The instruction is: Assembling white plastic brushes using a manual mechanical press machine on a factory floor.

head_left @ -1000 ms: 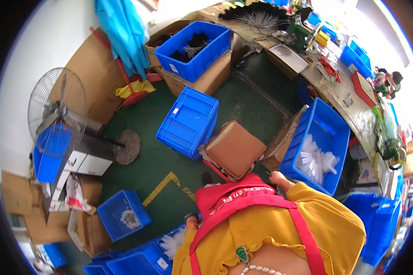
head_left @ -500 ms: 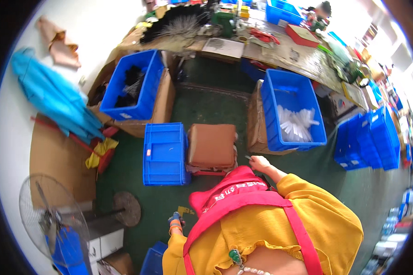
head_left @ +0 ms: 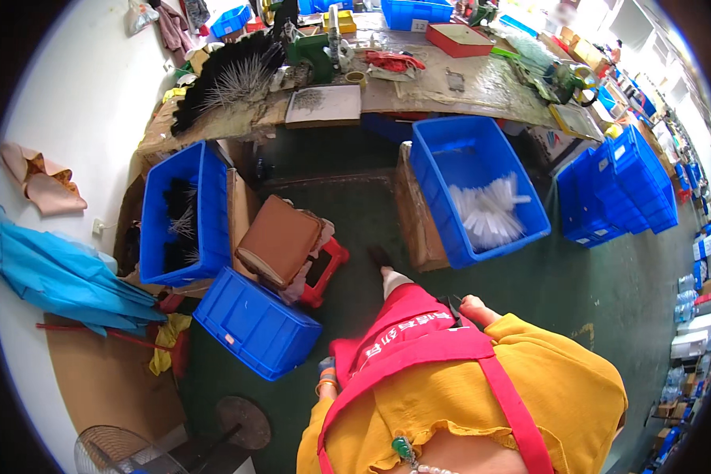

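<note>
1. Blue bin (head_left: 434, 189): on the green floor, at 12 o'clock from right hand (head_left: 478, 306), apart from it.
2. Open-topped, deep-walled; loose heap of white strips (head_left: 488, 213) inside, rest of base bare.
3. Cardboard sheet (head_left: 415, 213) upright against its 9 o'clock wall.
4. Right hand low beside red apron (head_left: 403, 336), seemingly empty; fingers spread or curled: cannot tell.
5. Left hand (head_left: 326, 371) mostly hidden; state cannot tell. Overturned blue crate (head_left: 257, 324) at 10 o'clock.
6. Judgement: best approached squarely, clear of the cardboard edge.
</note>
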`<action>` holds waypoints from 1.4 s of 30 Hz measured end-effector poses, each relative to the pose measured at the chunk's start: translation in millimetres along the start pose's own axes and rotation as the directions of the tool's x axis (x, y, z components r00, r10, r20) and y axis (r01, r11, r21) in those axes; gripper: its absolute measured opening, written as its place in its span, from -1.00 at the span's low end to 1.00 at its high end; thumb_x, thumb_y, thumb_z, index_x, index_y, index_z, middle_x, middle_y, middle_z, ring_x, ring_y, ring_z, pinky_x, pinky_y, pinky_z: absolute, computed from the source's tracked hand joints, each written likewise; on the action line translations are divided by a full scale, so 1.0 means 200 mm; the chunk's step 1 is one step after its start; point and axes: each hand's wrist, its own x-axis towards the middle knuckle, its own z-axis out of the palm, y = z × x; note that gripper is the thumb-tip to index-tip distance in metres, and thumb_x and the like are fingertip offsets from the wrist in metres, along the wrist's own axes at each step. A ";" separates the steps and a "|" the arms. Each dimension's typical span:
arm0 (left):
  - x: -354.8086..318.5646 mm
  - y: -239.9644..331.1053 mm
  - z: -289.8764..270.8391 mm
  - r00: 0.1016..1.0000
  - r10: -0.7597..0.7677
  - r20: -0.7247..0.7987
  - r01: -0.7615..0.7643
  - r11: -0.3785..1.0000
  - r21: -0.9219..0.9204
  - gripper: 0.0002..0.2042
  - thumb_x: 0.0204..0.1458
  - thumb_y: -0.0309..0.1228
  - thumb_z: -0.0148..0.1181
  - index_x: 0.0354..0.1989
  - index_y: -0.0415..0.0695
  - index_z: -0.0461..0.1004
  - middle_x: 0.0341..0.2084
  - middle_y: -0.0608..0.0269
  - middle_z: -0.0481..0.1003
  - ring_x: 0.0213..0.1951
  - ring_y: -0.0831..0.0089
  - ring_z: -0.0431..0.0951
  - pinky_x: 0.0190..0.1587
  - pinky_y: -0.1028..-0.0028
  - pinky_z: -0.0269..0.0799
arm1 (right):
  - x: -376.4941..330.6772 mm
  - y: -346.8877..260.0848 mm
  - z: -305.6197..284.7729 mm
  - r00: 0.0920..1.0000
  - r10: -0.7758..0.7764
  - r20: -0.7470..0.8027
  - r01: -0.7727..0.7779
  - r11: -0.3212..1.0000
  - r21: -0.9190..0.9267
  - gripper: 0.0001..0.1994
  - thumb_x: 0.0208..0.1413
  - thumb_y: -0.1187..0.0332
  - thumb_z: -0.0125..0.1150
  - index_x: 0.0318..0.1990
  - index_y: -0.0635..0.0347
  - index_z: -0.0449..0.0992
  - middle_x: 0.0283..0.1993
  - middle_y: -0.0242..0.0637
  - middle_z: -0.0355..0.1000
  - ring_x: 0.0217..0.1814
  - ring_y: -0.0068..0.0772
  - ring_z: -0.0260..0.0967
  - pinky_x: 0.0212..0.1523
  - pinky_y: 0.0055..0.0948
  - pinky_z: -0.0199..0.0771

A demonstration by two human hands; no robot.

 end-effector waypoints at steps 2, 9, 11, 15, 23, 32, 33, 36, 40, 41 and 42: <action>0.09 0.00 0.04 1.000 0.008 -0.019 -0.007 0.999 0.036 -0.78 -0.16 -0.28 -0.06 -0.58 -0.18 0.39 -0.71 0.21 0.35 -0.71 0.39 0.32 -0.61 0.39 0.27 | 0.18 -0.22 -0.09 0.986 -0.149 0.082 0.149 0.989 0.002 -0.84 -0.23 0.36 -0.06 -0.53 0.20 0.45 -0.54 -0.20 0.40 -0.38 -0.26 0.38 -0.31 -0.38 0.34; 0.40 0.37 0.05 0.994 -0.003 -0.108 0.018 0.990 0.140 -0.73 -0.11 -0.24 -0.15 -0.52 -0.18 0.41 -0.65 0.24 0.37 -0.63 0.41 0.31 -0.51 0.39 0.26 | 0.57 -1.05 -0.48 0.859 -0.511 0.027 0.508 0.857 0.084 -0.81 -0.15 0.28 -0.09 -0.52 0.19 0.39 -0.62 -0.27 0.39 -0.51 -0.29 0.37 -0.40 -0.37 0.32; 0.48 0.53 0.02 0.992 -0.003 -0.125 0.026 0.983 0.182 -0.71 -0.10 -0.23 -0.17 -0.51 -0.18 0.41 -0.63 0.25 0.37 -0.60 0.42 0.31 -0.49 0.40 0.25 | 0.63 -1.20 -0.64 0.868 -0.486 0.101 0.481 0.874 0.070 -0.81 -0.18 0.27 -0.08 -0.49 0.19 0.39 -0.60 -0.27 0.39 -0.44 -0.27 0.37 -0.32 -0.32 0.32; 0.62 0.76 0.05 0.994 -0.013 -0.107 0.043 0.958 0.283 -0.67 -0.07 -0.20 -0.23 -0.47 -0.17 0.42 -0.59 0.26 0.38 -0.56 0.43 0.31 -0.43 0.40 0.25 | 0.88 -1.32 -0.81 0.865 -0.485 0.129 0.464 0.871 0.162 -0.85 -0.20 0.32 -0.04 -0.55 0.20 0.37 -0.67 -0.31 0.37 -0.60 -0.40 0.34 -0.56 -0.44 0.32; 0.55 1.77 -0.11 0.891 0.395 0.226 0.247 -0.003 -0.969 -0.84 -0.11 -0.35 -0.06 -0.67 -0.09 0.30 -0.66 0.26 0.34 -0.57 0.40 0.34 -0.51 0.43 0.33 | 1.06 -1.80 -1.07 0.871 -0.474 0.133 0.355 0.793 0.495 -0.84 -0.24 0.40 0.02 -0.44 0.19 0.25 -0.72 -0.40 0.16 -0.79 -0.61 0.07 -0.84 -0.60 0.05; 0.80 2.76 -0.40 0.818 0.441 0.370 0.326 0.177 -0.929 -0.93 -0.14 -0.44 0.00 -0.46 -0.11 0.39 -0.50 0.19 0.42 -0.37 0.28 0.43 -0.36 0.34 0.44 | 1.18 -2.28 -1.31 0.867 -0.499 -0.011 0.361 0.613 0.703 -0.48 -0.18 0.38 0.04 0.00 0.29 0.07 -0.43 -0.32 0.22 -0.63 -0.62 0.18 -0.76 -0.64 0.19; 0.91 2.83 -0.45 0.738 0.534 0.412 0.336 0.239 -0.911 -0.90 -0.13 -0.44 -0.01 -0.40 -0.09 0.38 -0.49 0.19 0.42 -0.38 0.29 0.43 -0.40 0.35 0.45 | 1.23 -2.34 -1.29 0.869 -0.494 -0.011 0.358 0.614 0.703 -0.48 -0.18 0.38 0.04 0.00 0.29 0.07 -0.43 -0.32 0.22 -0.63 -0.62 0.18 -0.76 -0.64 0.19; 1.15 3.10 -0.59 0.683 0.600 0.415 0.214 0.380 -0.900 -0.82 -0.12 -0.45 -0.01 -0.28 -0.07 0.33 -0.46 0.21 0.40 -0.41 0.34 0.42 -0.45 0.37 0.44 | 1.39 -2.52 -1.29 0.864 -0.481 -0.146 0.473 0.680 0.560 -0.56 -0.16 0.35 0.01 -0.05 0.22 0.14 -0.44 -0.24 0.31 -0.54 -0.42 0.28 -0.56 -0.45 0.31; 1.45 3.58 -0.75 0.770 0.560 0.305 -0.044 0.523 -0.851 -0.76 -0.08 -0.44 -0.07 -0.18 -0.01 0.26 -0.44 0.24 0.38 -0.46 0.39 0.40 -0.51 0.35 0.42 | 1.68 -2.60 -1.15 0.736 -0.558 -0.384 0.665 0.700 0.258 -0.68 -0.17 0.41 -0.05 -0.16 0.17 0.25 -0.39 -0.15 0.35 -0.38 -0.12 0.32 -0.36 -0.28 0.28; 1.50 3.70 -0.79 0.800 0.532 0.278 -0.100 0.575 -0.812 -0.77 -0.08 -0.45 -0.09 -0.19 0.00 0.26 -0.45 0.24 0.37 -0.48 0.40 0.40 -0.53 0.35 0.42 | 1.67 -2.64 -1.17 0.769 -0.549 -0.328 0.621 0.762 0.181 -0.71 -0.18 0.43 -0.07 -0.19 0.14 0.28 -0.40 -0.18 0.36 -0.36 -0.13 0.32 -0.35 -0.28 0.29; 1.55 3.82 -0.82 0.802 0.524 0.287 -0.084 0.574 -0.815 -0.77 -0.08 -0.45 -0.09 -0.19 0.00 0.26 -0.45 0.24 0.37 -0.48 0.40 0.40 -0.53 0.35 0.42 | 1.67 -2.68 -1.20 0.803 -0.530 -0.272 0.572 0.814 0.100 -0.73 -0.18 0.45 -0.08 -0.22 0.11 0.30 -0.40 -0.21 0.37 -0.35 -0.15 0.32 -0.35 -0.28 0.29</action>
